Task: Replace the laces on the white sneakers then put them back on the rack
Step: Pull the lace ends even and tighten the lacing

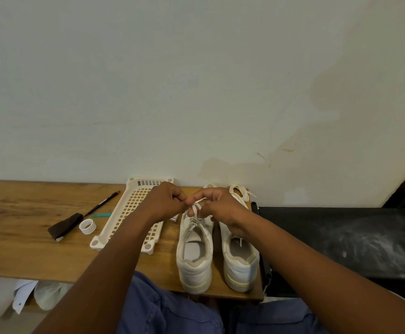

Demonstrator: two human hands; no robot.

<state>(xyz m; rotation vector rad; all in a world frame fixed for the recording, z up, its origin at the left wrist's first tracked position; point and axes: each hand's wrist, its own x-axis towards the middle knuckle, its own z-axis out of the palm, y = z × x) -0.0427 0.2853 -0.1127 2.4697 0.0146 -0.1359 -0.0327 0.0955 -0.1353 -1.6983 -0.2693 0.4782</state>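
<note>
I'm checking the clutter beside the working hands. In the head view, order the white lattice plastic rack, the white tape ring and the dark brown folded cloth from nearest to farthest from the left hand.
From the left hand:
1. White lattice plastic rack, directly beneath and beside it.
2. White tape ring, farther left on the wooden table.
3. Dark brown folded cloth, leftmost of the three.

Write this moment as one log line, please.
step: lacing left sneaker | left hand: pinches lace | right hand: pinches lace | right sneaker: beside it | rack: on table
</note>
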